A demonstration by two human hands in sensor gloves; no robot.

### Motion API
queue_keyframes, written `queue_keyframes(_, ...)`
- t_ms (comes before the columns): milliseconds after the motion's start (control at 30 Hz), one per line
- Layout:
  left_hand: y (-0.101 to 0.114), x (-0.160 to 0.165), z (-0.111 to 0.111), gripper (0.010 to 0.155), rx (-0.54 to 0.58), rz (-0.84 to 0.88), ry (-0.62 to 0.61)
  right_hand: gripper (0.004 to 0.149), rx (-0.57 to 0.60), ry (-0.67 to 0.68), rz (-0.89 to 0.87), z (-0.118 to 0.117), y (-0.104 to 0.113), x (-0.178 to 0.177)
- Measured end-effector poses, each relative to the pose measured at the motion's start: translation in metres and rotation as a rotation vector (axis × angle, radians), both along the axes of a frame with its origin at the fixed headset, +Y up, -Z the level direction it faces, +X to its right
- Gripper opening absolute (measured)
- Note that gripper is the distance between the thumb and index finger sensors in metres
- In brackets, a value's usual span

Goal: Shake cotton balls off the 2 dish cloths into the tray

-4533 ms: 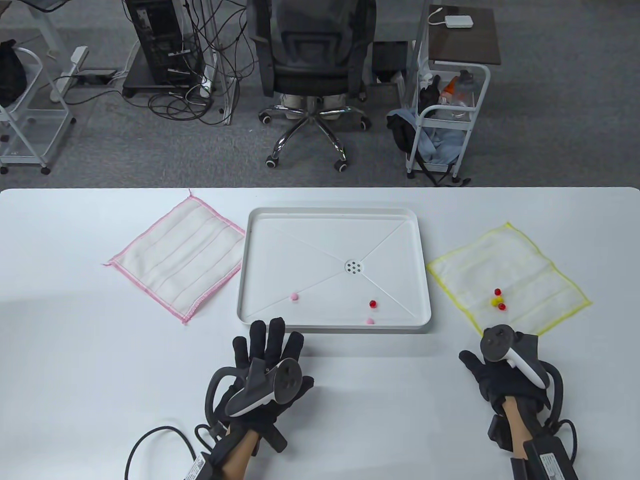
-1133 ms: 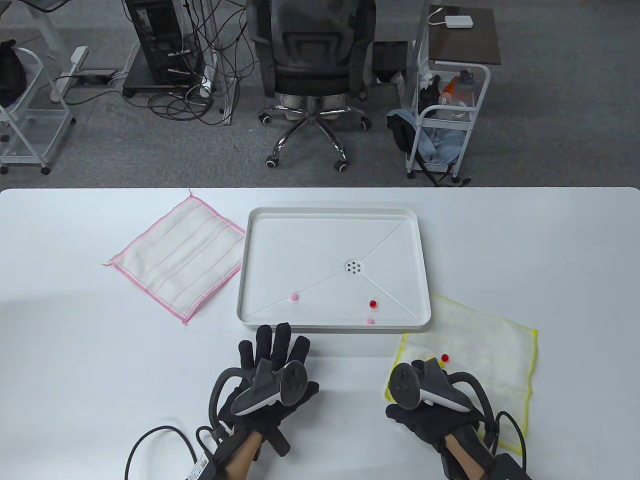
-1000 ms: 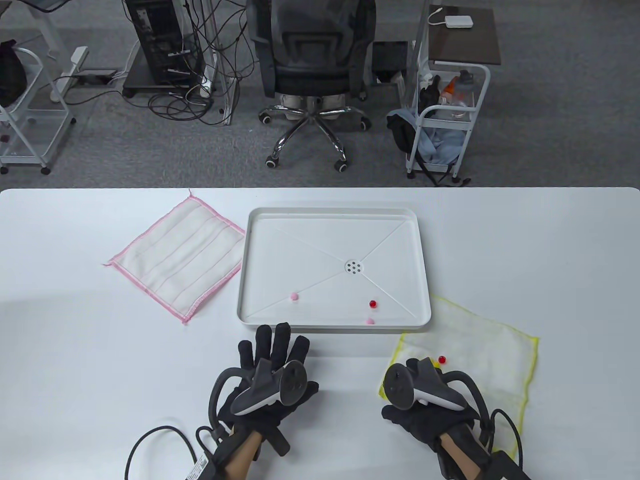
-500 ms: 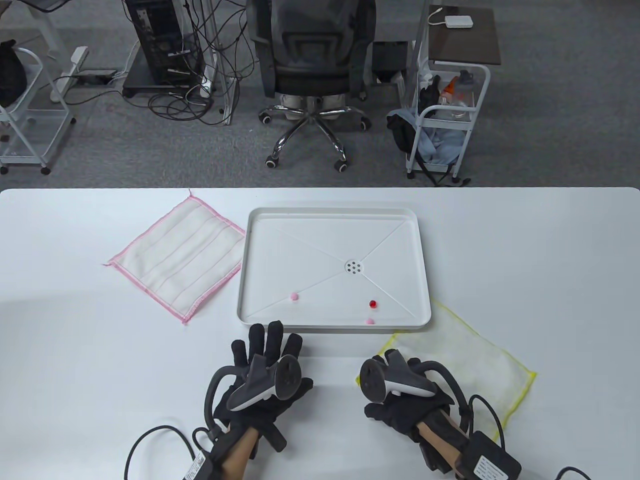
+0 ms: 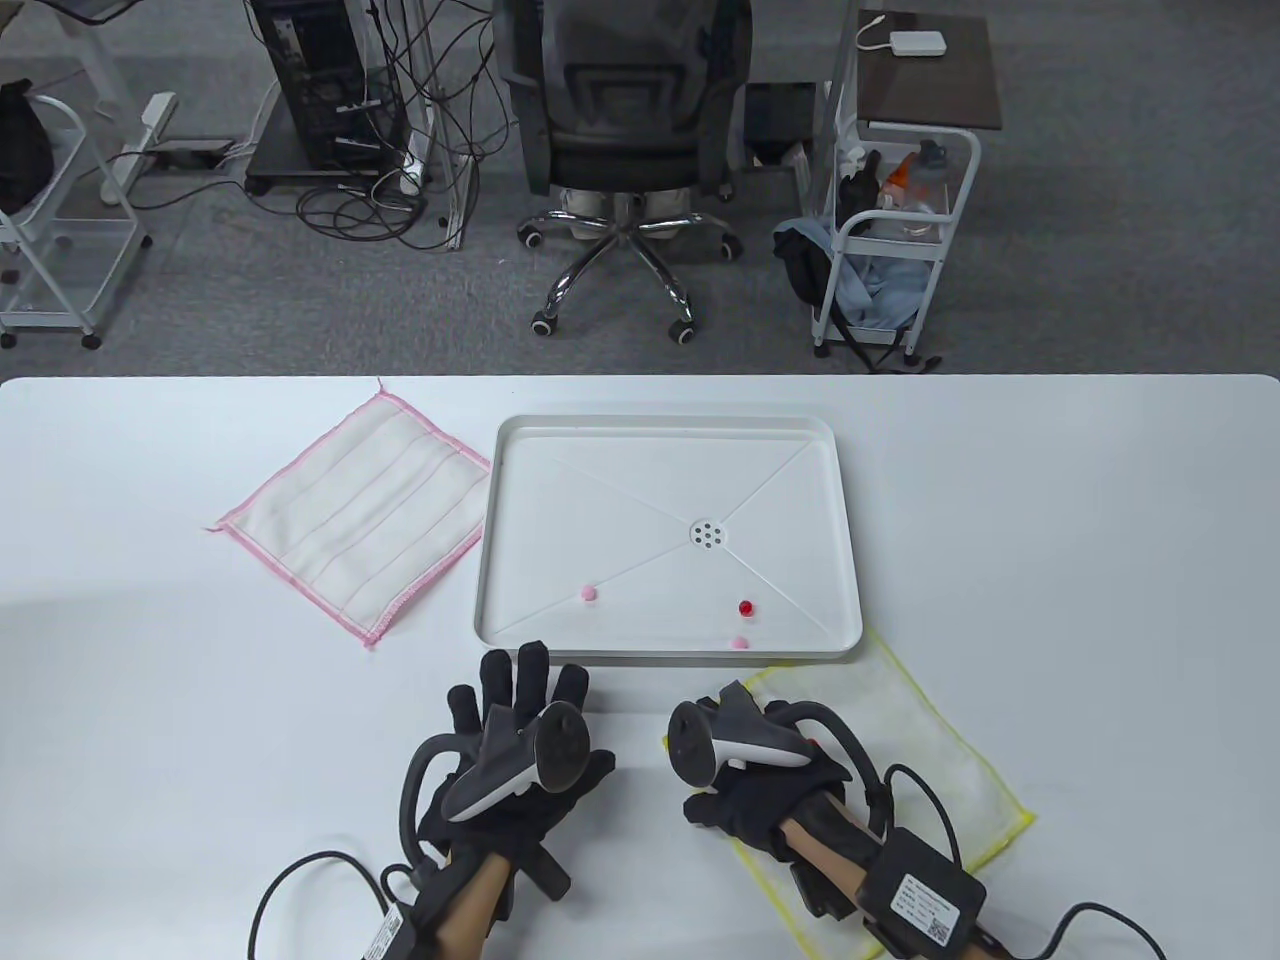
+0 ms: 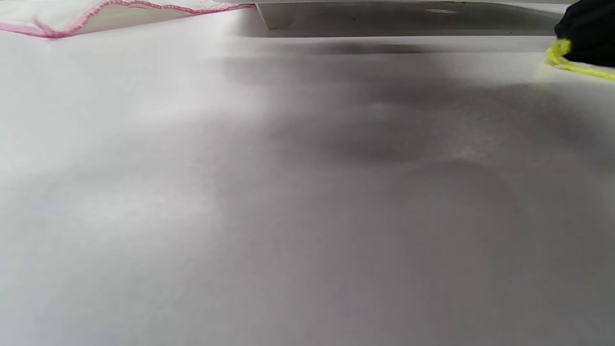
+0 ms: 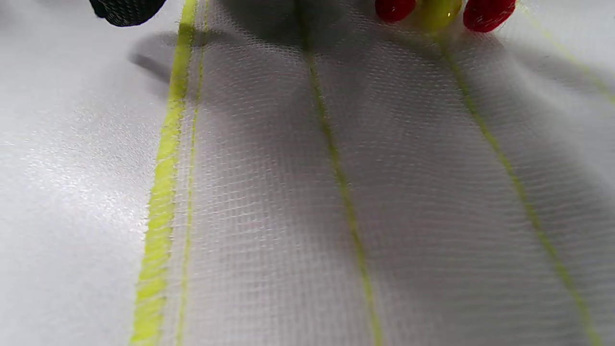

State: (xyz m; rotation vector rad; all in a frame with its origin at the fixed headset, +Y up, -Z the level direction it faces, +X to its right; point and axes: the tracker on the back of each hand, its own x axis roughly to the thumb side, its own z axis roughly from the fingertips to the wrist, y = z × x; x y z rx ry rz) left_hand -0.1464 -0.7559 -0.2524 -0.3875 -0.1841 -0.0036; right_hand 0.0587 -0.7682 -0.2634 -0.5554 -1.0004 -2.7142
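Note:
The white tray (image 5: 490, 560) lies mid-table and holds two pink cotton balls (image 5: 590, 593) and a red one (image 5: 745, 607). A yellow-edged cloth (image 5: 900, 730) lies flat just in front of the tray's near right corner. My right hand (image 5: 750, 795) lies over its left corner and grips the hem there; the tracker hides the fingers. Two red balls (image 7: 487, 12) and a yellow ball (image 7: 439, 12) sit on this cloth (image 7: 336, 192) ahead of the hand. The pink-edged cloth (image 5: 360, 510) lies bare left of the tray. My left hand (image 5: 515, 700) rests flat on the table, fingers spread.
The tray's near wall (image 6: 384, 19) stands just beyond both hands. Cables and a sensor box (image 5: 920, 890) trail from my wrists to the table's near edge. Beyond the far edge stand an office chair (image 5: 620, 130) and a cart (image 5: 900, 230).
My right hand has dragged the yellow-edged cloth and its balls from the right side leftward, to just in front of the tray. My left hand shifted slightly left.

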Motion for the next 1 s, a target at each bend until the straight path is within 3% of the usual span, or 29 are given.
queue_keyframes(1000,0.004,-0.026,-0.001,0.081,-0.011,0.069,0.134,0.073,0.020,0.235,0.017,0.010,-0.004,-0.087)
